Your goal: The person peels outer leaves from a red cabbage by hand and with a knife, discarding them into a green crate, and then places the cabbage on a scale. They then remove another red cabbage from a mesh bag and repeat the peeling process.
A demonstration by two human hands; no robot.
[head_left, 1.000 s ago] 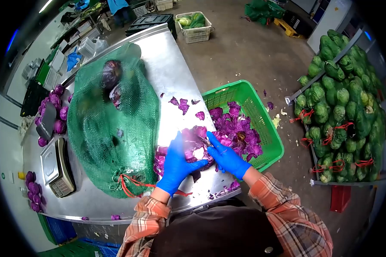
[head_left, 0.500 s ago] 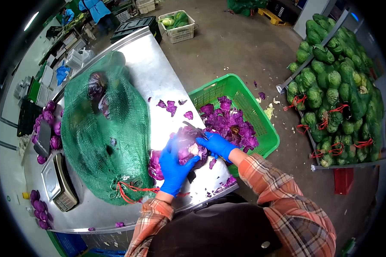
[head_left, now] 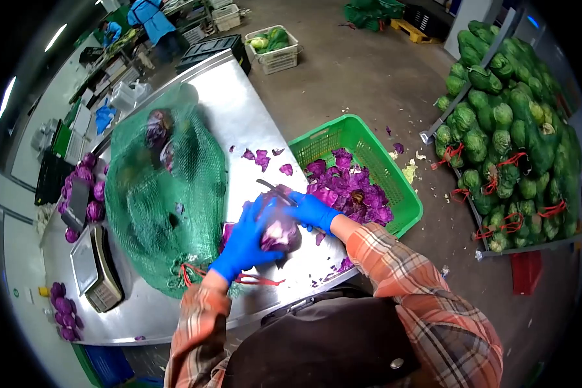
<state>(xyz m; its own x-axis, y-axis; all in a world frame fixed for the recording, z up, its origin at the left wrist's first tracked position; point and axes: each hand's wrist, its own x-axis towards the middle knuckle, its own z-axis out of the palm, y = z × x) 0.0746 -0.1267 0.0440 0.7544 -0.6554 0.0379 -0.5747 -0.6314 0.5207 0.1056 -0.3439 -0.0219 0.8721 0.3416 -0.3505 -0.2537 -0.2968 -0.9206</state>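
A red cabbage (head_left: 279, 234), with a pale patch on its near side, is held between my blue-gloved hands over the metal table. My left hand (head_left: 242, 240) wraps its left side, thumb across the front. At its upper right, my right hand (head_left: 315, 212) has its fingers curled against the leaves. A narrow dark strip (head_left: 266, 185) juts from the far side of the cabbage near my right fingertips; its kind I cannot tell. Left of my hands lies a green mesh sack (head_left: 168, 226) with dark cabbages inside and a red tie at its mouth.
A green crate (head_left: 394, 194) of purple leaves (head_left: 349, 194) stands against the table's right edge. Leaf scraps dot the metal table (head_left: 233, 97). A scale (head_left: 97, 268) and more red cabbages (head_left: 63, 312) sit left. Bagged green cabbages (head_left: 498, 142) fill a rack at right. A person in blue (head_left: 150, 21) stands far back.
The view has shifted slightly. Both hands have moved a little left with the red cabbage, which has turned, its pale patch now lower. The dark strip sticks out farther left.
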